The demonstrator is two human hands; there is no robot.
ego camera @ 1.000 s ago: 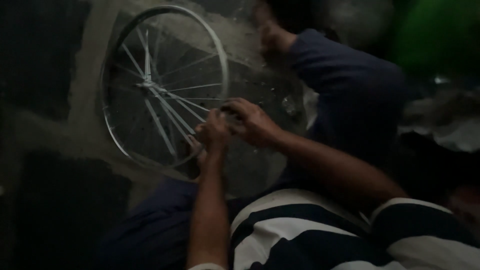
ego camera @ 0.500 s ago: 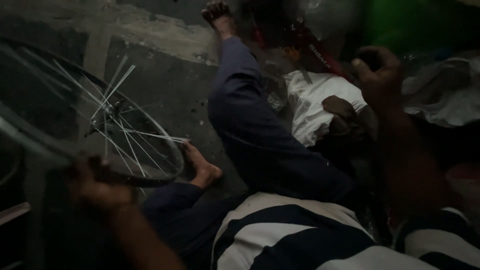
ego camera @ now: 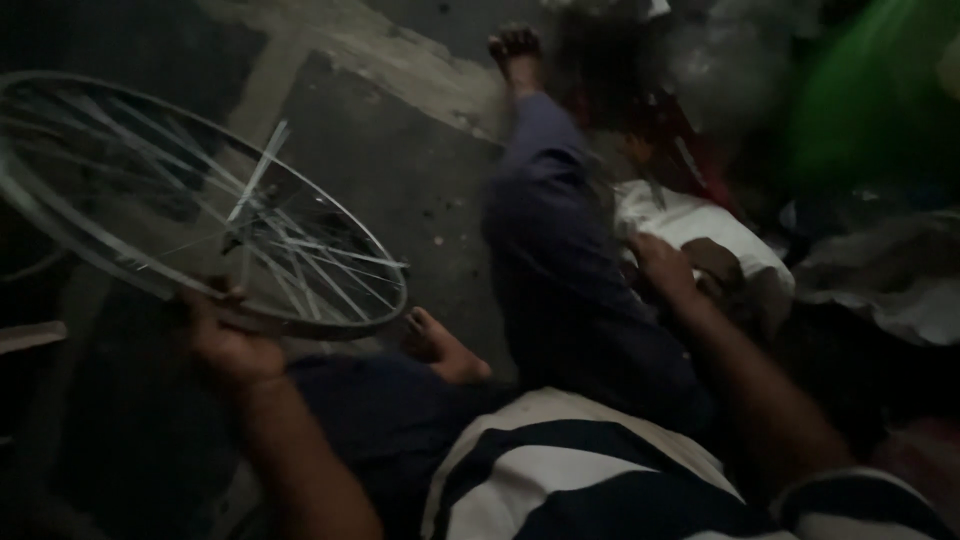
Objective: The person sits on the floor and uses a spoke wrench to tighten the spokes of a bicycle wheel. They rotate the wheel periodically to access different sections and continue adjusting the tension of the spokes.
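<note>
My left hand [ego camera: 225,340] grips the near rim of a silver spoked bicycle wheel [ego camera: 190,210], which is held tilted above the floor at the left. My right hand [ego camera: 662,268] reaches to the right and rests on a white bag or cloth [ego camera: 700,225] beside my outstretched leg; whether its fingers hold anything is unclear in the dim light. My legs in dark blue trousers [ego camera: 560,260] stretch forward, one foot [ego camera: 515,45] far ahead, the other bare foot [ego camera: 440,345] tucked near the wheel.
Dark, patchy concrete floor [ego camera: 420,180] lies ahead. A cluttered pile with a green object [ego camera: 870,90], red parts [ego camera: 690,150] and grey plastic bags [ego camera: 890,270] fills the right side. My striped shirt [ego camera: 600,470] shows at the bottom.
Both hands were working at the wheel's hub. The left hand now holds the wheel by its rim out to the left, and the right hand has come down onto the white bag.
</note>
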